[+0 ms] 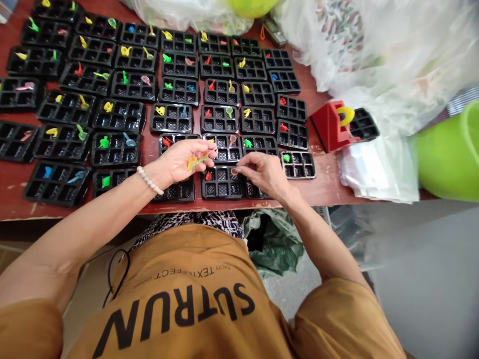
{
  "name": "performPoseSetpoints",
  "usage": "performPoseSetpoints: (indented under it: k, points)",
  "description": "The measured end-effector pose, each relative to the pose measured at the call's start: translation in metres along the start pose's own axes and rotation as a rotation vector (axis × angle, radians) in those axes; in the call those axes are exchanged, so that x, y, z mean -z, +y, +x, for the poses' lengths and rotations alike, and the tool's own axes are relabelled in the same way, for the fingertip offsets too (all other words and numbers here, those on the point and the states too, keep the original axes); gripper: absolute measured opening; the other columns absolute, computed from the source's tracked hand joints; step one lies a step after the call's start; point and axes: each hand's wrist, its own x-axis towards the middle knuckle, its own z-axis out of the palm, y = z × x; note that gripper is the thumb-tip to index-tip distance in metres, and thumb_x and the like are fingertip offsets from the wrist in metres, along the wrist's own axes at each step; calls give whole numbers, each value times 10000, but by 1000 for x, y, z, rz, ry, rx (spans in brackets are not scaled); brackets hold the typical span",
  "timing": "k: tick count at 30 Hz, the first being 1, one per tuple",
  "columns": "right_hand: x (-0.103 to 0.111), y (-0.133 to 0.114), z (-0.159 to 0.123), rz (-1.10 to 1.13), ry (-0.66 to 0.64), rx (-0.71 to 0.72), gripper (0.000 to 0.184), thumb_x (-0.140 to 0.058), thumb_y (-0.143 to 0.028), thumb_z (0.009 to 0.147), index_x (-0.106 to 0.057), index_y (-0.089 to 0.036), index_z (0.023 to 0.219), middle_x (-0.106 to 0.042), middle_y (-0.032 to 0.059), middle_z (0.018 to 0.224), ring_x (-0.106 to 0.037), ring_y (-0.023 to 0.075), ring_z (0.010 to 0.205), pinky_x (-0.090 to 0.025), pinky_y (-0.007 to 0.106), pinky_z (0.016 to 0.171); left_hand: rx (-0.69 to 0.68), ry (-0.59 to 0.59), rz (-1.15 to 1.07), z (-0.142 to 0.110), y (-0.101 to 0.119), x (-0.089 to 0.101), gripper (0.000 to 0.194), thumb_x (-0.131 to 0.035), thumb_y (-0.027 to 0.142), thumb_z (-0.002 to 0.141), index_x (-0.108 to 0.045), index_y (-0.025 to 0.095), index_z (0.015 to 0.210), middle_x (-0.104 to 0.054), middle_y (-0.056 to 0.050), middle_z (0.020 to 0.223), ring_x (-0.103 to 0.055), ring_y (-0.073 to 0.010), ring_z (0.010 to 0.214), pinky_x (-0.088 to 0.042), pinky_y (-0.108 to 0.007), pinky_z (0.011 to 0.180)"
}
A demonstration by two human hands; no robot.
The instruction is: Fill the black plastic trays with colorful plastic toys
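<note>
My left hand (183, 160) is cupped palm up over the near trays and holds a small bunch of coloured plastic toy pieces (195, 161), yellow, orange and green. My right hand (262, 172) is pinched, its fingertips down at a black compartment tray (221, 182) by the table's front edge; whatever the pinch holds is too small to make out. That tray has a red piece (208, 175) in one cell. Many more black compartment trays (172, 117) cover the red-brown table (325, 187), most with one or two coloured pieces in them.
A red plastic stand (329, 125) with a yellow ring sits right of the trays, beside a stack of clear bags (377, 169). A green tub (451, 154) stands at the far right. Large clear plastic bags (392, 55) fill the back right. A dark green bag (275, 242) lies under the table.
</note>
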Motion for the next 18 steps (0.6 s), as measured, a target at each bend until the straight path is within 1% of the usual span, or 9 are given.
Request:
performPoseSetpoints:
  k: [3,4,6,8,10,11,12,15,18]
  points:
    - [-7,11,-6,-99,-59,75,102,-751,-280,906,-775,-210,835,-753,45,864,-624,199,818,-469,368,828,-8,-25,-10,-5,0,4,274,-544,-70,823,-693,49,1021,-726,-115,805,-726,-168,605,-528,-188,460]
    - [-9,13,-5,-119,-51,106,99,-756,-278,909,-774,-210,840,-751,53,892,-633,212,862,-470,378,862,-10,-38,3,-6,0,3,315,-540,-95,797,-683,48,1038,-728,-107,816,-740,-171,621,-553,-191,491]
    - [-12,12,-2,-111,8,142,111,-745,-304,931,-777,-208,885,-741,68,958,-637,223,913,-478,382,893,-9,-59,40,-6,-2,0,362,-542,-135,780,-662,56,1063,-730,-87,822,-760,-174,643,-589,-195,545]
    - [-14,6,1,-43,74,132,167,-715,-360,967,-784,-213,1007,-729,72,1025,-624,205,882,-494,360,851,-10,-78,69,-6,-5,-5,366,-547,-151,796,-643,63,1078,-731,-81,830,-771,-180,654,-607,-202,572]
    - [-17,-2,2,34,86,106,258,-709,-421,978,-778,-221,1126,-725,67,1055,-595,180,816,-495,335,788,-21,-101,76,-5,-10,-13,353,-555,-152,817,-631,64,1085,-734,-91,858,-776,-185,667,-607,-206,572]
    - [-18,-5,2,60,84,98,282,-718,-440,973,-780,-223,1143,-725,64,1050,-585,173,801,-493,328,774,-28,-115,80,-4,-12,-18,352,-562,-153,821,-630,65,1089,-735,-95,874,-775,-183,671,-602,-206,566]
    - [-20,-9,3,74,89,92,280,-730,-447,963,-789,-223,1121,-726,60,1031,-582,170,802,-492,326,775,-38,-130,87,-4,-15,-23,355,-568,-157,823,-631,67,1092,-735,-95,886,-771,-180,669,-595,-206,556]
    - [-20,-12,2,133,152,47,227,-746,-428,945,-805,-209,956,-740,52,956,-605,172,825,-499,333,807,-46,-169,126,-1,-23,-41,356,-557,-169,828,-635,74,1077,-730,-88,871,-752,-167,633,-566,-205,534]
    - [-6,-4,-4,273,210,-25,227,-762,-420,922,-795,-196,933,-776,49,939,-669,181,850,-528,342,824,-13,-199,107,2,-26,-56,337,-549,-145,860,-646,61,1108,-740,-112,895,-762,-178,655,-568,-217,556]
